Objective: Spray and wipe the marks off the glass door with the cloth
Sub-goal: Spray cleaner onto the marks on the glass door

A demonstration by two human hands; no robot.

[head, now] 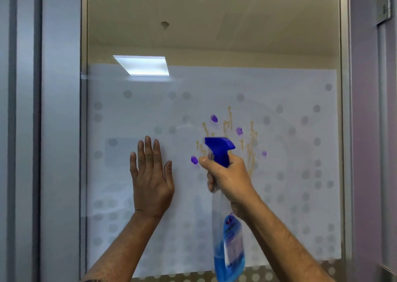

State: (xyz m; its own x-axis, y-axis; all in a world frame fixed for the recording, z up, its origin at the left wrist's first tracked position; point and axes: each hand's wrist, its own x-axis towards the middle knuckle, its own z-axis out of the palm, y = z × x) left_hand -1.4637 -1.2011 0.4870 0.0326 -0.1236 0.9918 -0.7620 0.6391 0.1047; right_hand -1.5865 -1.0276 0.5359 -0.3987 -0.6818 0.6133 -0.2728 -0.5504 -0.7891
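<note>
So the glass door [214, 45] fills pretty much the whole view, with a frosted film panel [279, 217] dotted with clear circles covering its lower part. The marks are right of centre on that film: a bunch of tan, drippy streaks [250, 152] and a few purple blobs [214, 118] scattered around them, one low on the left by the sprayer, one out to the right.

Right hand [227, 178] is wrapped tight round the neck of a spray bottle [228, 238], blue trigger head up top pointing at the marks, blue liquid sitting in the bottom of the clear bottle. The nozzle end looks a bit blurred.

Left hand [151, 178] is wide open, fingers together and pointing up, palm towards the film left of the marks, holding nothing. Can't see the cloth anywhere.

Grey door frame [60, 131] runs down the left, and a hinge [384, 2] sits at the top right.
</note>
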